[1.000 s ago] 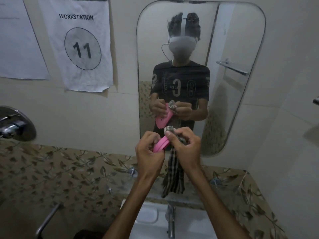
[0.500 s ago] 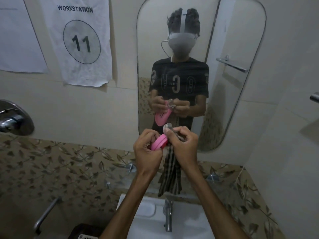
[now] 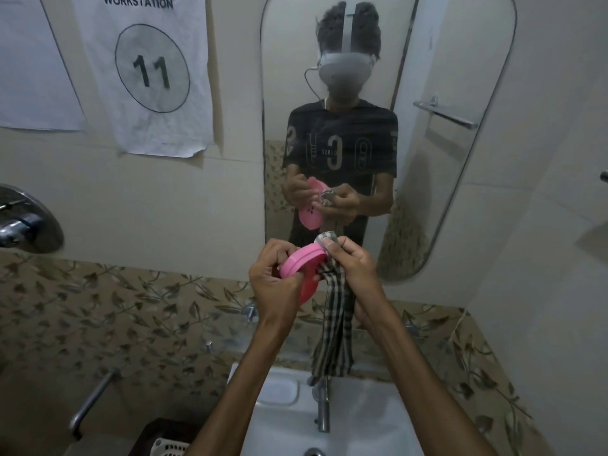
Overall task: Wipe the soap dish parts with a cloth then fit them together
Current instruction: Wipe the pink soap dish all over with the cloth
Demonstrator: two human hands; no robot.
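Note:
My left hand grips two pink soap dish parts above the sink. One pink part lies tilted on top, its rim toward me. A second pink part hangs below it, partly hidden by my fingers. My right hand pinches a checked cloth against the right edge of the pink parts. The rest of the cloth hangs down toward the tap. The mirror shows the lower part's underside with small holes.
A white sink with a metal tap lies below my hands. A workstation 11 sheet hangs on the wall at left. A chrome valve sticks out at far left, a grab bar and a white basket sit below.
The two pink parts have spread apart in my left hand, the upper one tilting up. My hands sit slightly lower against the mirror; the cloth stays pinched at the dish edge.

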